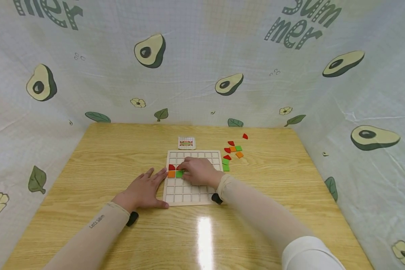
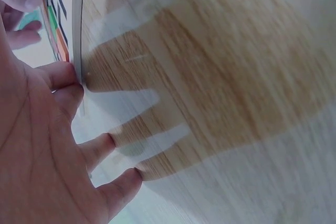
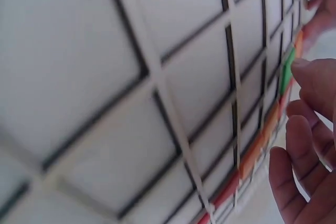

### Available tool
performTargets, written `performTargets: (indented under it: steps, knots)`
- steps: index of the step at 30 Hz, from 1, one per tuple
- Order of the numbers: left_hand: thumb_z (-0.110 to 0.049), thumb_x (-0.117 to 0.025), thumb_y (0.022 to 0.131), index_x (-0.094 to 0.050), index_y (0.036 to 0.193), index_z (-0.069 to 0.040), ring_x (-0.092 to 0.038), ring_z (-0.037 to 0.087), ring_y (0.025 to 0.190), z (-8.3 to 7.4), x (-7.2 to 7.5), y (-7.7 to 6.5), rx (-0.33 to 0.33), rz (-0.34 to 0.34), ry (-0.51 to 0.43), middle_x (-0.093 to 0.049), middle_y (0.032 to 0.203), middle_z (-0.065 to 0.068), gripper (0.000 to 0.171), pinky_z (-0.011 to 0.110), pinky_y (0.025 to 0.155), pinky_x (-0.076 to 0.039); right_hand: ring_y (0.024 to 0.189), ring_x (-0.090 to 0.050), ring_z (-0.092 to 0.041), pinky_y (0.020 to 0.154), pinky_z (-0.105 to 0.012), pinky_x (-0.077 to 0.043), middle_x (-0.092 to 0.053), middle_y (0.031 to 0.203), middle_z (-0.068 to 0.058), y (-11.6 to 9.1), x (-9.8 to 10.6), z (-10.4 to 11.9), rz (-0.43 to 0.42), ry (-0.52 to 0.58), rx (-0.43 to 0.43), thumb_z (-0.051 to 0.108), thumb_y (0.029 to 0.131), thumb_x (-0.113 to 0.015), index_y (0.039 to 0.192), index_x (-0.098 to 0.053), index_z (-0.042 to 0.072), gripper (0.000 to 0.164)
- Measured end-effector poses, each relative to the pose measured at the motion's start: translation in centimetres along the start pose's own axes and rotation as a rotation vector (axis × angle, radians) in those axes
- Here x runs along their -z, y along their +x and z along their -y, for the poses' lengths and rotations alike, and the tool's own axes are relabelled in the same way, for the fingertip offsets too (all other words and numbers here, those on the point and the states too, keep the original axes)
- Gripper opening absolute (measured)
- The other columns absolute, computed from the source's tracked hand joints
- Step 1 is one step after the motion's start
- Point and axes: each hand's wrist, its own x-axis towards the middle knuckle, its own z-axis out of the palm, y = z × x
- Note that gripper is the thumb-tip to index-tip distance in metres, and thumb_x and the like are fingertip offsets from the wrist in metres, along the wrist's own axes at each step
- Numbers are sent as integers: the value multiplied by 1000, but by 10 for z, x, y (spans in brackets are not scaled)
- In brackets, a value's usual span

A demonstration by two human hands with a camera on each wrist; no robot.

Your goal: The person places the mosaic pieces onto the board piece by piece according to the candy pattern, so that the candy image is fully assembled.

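Note:
A pale gridded board (image 1: pixel 186 197) lies on the wooden table. My left hand (image 1: pixel 145 191) rests beside it with fingers spread, its thumb at the near left corner and fingertips against the left edge. Reaching across the board, my right hand (image 1: pixel 201 171) holds a small red quarter-circle tile (image 1: pixel 178 167) at thumb and index fingertips, low over the cells. Left of this tile is another red quarter-circle (image 1: pixel 171 167). Below them sit an orange square (image 1: pixel 171 174) and a green square (image 1: pixel 179 174). More orange and red pieces (image 3: pixel 253 157) show along the grid in the right wrist view.
Behind the board lies a small pattern card (image 1: pixel 186 143). Loose red pieces (image 1: pixel 231 143), orange squares (image 1: pixel 239 154) and green squares (image 1: pixel 225 167) are scattered right of the board, some beside its edge. A printed cloth (image 1: pixel 189 101) hangs around the table.

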Motion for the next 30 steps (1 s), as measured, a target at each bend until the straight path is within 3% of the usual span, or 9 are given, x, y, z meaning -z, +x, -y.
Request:
performTargets:
  steps: [4, 9, 15, 19, 25, 30]
  knots:
    - [-77, -65, 75, -28, 158, -9, -19, 48, 145, 2, -2, 2, 2, 2, 2, -21, 164, 7, 114, 67, 108, -26, 93, -62, -10, 77, -30, -52, -63, 112, 7, -13, 12, -15, 8, 14, -19, 30, 93, -71, 122, -72, 23, 30]
    - [-75, -67, 75, -28, 158, -9, -18, 47, 145, 0, 0, 0, 5, 7, 1, -20, 165, 7, 113, 67, 108, -25, 92, -61, -14, 74, -30, -52, -65, 113, 4, -44, 23, -52, -23, 53, -76, 27, 92, -72, 119, -73, 19, 28]
    - [-72, -69, 76, -29, 157, -7, -18, 49, 145, -3, 2, -1, -5, -1, -23, -21, 164, 9, 112, 68, 108, -26, 106, -63, -24, 81, -40, -55, -64, 125, -3, -89, 25, -101, -78, 70, -186, 23, 90, -72, 120, -73, 15, 31]
    - [-74, -68, 75, -29, 158, -8, -18, 48, 145, -2, 1, -2, -2, -2, -10, -21, 164, 8, 113, 68, 108, -26, 111, -62, -27, 87, -45, -54, -64, 125, -6, -106, 23, -123, -102, 47, -215, 21, 89, -72, 120, -72, 12, 32]
    - [-75, -67, 75, -28, 158, -8, -17, 48, 145, 1, -3, 0, -5, -6, -11, -20, 164, 8, 114, 68, 108, -25, 92, -63, -18, 79, -38, -55, -65, 118, -5, -109, 17, -130, -108, 73, -200, 19, 88, -72, 117, -74, 12, 30]
    - [-75, -67, 76, -28, 158, -8, -17, 48, 145, 0, -3, 1, -5, -2, -5, -20, 164, 8, 113, 68, 108, -25, 70, -52, -9, 68, -30, -49, -64, 118, -3, -104, 11, -127, -93, 78, -155, 22, 89, -73, 118, -73, 14, 30]
